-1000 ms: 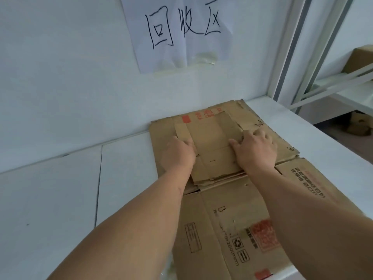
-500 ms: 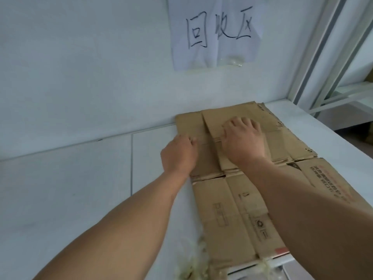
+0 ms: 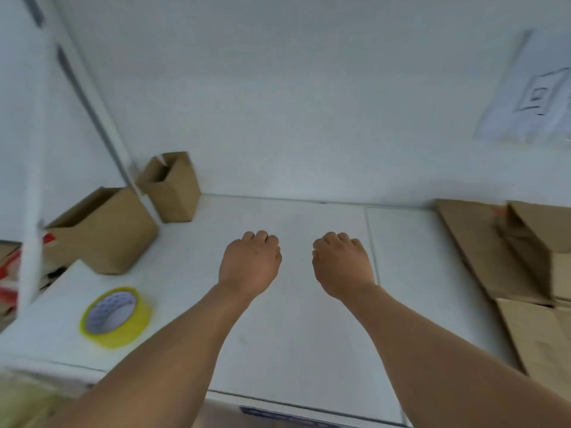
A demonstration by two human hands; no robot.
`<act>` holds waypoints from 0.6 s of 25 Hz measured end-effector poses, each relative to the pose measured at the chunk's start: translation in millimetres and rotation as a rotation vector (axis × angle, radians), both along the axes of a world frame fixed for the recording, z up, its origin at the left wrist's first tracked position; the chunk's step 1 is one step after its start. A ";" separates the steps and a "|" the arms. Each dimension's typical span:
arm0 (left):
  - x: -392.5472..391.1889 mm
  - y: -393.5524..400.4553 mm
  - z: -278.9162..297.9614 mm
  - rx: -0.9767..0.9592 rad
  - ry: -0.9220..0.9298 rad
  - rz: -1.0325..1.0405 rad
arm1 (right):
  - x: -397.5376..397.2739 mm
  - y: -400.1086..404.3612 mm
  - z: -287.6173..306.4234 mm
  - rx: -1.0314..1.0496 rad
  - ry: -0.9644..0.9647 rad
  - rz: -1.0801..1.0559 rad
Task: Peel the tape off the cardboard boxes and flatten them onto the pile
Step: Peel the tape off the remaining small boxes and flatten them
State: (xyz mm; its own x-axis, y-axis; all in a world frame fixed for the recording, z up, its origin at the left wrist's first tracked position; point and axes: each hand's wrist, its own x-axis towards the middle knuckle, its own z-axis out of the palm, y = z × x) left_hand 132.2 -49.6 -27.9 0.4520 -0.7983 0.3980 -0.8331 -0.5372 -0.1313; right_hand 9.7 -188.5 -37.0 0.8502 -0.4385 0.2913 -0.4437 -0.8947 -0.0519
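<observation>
**Pile stacked on the right, two boxes waiting on the left**

I've got both hands out over the bare white table (image 3: 296,319), empty. Left hand (image 3: 248,262) and right hand (image 3: 340,264) hang loosely curled, fingers tucked under, holding nothing, apart from each other. Flattened cardboard pile (image 3: 500,261) lies at the right edge against the wall: that part looks done. On the left, two boxes stand unflattened: the larger box (image 3: 105,230) and, behind it, the small open box (image 3: 171,186). A yellow tape roll (image 3: 116,316) sits near the front-left. I'd judge those two remain, and tape on them I can't make out.
</observation>
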 end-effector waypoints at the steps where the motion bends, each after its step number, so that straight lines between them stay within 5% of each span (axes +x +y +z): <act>1: 16.1 9.2 -1.4 -0.044 0.024 0.024 | 18.4 8.8 1.0 0.010 -0.002 0.008; 8: 135.7 27.7 9.6 -0.573 0.367 0.455 | 160.9 46.5 15.5 0.127 0.044 0.077; 15: 232.9 12.8 -8.8 -1.225 1.068 0.700 | 288.8 73.7 12.9 0.725 -0.064 0.145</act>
